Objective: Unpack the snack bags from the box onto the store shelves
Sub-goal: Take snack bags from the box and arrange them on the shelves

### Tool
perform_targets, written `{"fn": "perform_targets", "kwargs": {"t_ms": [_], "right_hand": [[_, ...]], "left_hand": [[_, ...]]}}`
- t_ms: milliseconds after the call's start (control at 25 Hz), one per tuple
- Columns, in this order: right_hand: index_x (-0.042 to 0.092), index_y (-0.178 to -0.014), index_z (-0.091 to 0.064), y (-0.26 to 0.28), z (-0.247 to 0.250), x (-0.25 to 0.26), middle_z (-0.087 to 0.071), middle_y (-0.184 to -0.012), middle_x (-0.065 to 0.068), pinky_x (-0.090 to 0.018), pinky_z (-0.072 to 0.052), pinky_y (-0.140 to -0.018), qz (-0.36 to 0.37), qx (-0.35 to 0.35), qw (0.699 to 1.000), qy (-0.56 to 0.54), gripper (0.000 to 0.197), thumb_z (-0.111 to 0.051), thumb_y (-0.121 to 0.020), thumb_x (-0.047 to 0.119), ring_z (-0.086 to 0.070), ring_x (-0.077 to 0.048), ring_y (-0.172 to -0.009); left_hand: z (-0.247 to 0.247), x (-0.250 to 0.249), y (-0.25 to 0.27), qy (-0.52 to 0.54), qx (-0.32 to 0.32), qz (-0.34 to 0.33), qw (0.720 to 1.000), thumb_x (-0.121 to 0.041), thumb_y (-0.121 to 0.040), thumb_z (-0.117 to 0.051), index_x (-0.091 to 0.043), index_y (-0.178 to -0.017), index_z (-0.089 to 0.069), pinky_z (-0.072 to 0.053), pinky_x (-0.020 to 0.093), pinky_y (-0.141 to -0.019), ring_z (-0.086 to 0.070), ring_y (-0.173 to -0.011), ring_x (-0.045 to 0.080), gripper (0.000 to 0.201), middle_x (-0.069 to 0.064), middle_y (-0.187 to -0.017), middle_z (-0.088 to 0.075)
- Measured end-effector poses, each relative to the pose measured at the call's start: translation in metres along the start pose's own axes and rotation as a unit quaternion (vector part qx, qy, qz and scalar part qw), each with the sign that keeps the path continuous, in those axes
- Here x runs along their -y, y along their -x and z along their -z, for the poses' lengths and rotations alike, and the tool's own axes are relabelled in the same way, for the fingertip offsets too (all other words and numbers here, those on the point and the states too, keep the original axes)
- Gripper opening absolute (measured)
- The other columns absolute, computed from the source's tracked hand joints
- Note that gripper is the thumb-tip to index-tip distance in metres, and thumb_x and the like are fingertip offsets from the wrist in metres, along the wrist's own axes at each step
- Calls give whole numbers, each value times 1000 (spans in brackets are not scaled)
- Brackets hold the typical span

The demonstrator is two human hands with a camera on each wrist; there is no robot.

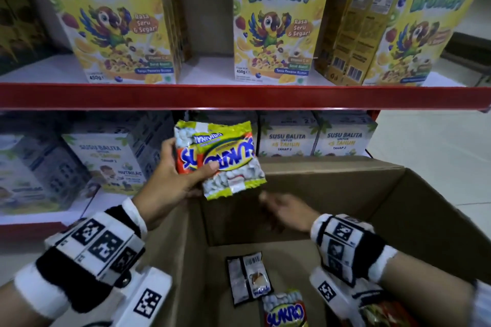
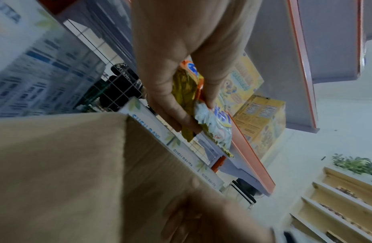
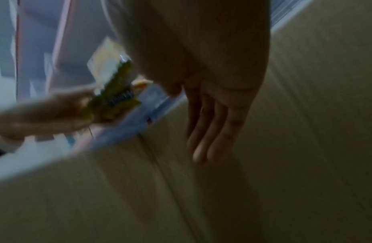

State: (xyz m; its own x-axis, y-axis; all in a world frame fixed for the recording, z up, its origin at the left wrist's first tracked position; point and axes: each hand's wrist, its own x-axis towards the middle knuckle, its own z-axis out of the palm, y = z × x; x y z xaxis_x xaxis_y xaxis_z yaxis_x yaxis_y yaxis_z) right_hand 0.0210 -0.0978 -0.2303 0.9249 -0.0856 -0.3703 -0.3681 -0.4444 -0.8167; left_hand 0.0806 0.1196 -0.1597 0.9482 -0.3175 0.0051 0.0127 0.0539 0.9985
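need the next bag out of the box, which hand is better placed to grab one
Probably the right hand: it hangs open and empty inside the brown cardboard box, above the loose snack bags on the box floor. The left hand already grips two yellow-green Sukro snack bags.

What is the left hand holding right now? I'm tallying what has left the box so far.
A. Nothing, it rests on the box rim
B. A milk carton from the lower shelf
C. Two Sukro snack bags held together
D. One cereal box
C: in the head view the left hand grips two overlapping Sukro snack bags above the cardboard box, while the right hand is open and holds nothing.
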Motion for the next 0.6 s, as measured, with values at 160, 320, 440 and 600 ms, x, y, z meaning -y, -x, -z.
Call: {"fn": "perform_targets", "kwargs": {"t_ms": [160, 320, 440, 600], "right_hand": [[11, -133, -50, -43, -47, -73, -56, -132, -14, -35, -43, -97, -56, 114, 926, 357, 44, -54, -93, 30, -54, -31, -119], [13, -144, -34, -60, -84, -112, -41, -144, -18, -45, -41, -103, -74, 194, 874, 438, 69, -64, -86, 37, -46, -37, -126], [9, -147, -27, -60, -96, -110, -31, -148, -22, -44, -37, -104, -61, 250, 839, 480, 76, -65, -87, 36, -40, -39, -131], [9, -129, -53, -44, -72, -75, -54, -105, -5, -25, -43, -92, -31, 193, 883, 427, 48, -66, -86, 27, -58, -24, -114]], "left_hand": [[21, 10, -3, 7, -19, 24, 1000, -13, -74, -73, -22, -122, -38, -57, 29, -54, -73, -81, 13, 61, -3, -107, -68], [32, 11, -7, 18, -21, 34, 999, -20, -63, -77, -23, -123, -39, -58, 31, -56, -73, -83, 16, 71, 0, -108, -68], [34, 11, -8, 24, -25, 36, 999, -21, -58, -78, -23, -123, -40, -59, 33, -59, -73, -84, 19, 76, 1, -107, -70], [27, 11, -7, 26, -43, 19, 999, -10, -69, -76, -22, -125, -38, -60, 39, -72, -70, -96, 24, 69, 4, -114, -67]]}}
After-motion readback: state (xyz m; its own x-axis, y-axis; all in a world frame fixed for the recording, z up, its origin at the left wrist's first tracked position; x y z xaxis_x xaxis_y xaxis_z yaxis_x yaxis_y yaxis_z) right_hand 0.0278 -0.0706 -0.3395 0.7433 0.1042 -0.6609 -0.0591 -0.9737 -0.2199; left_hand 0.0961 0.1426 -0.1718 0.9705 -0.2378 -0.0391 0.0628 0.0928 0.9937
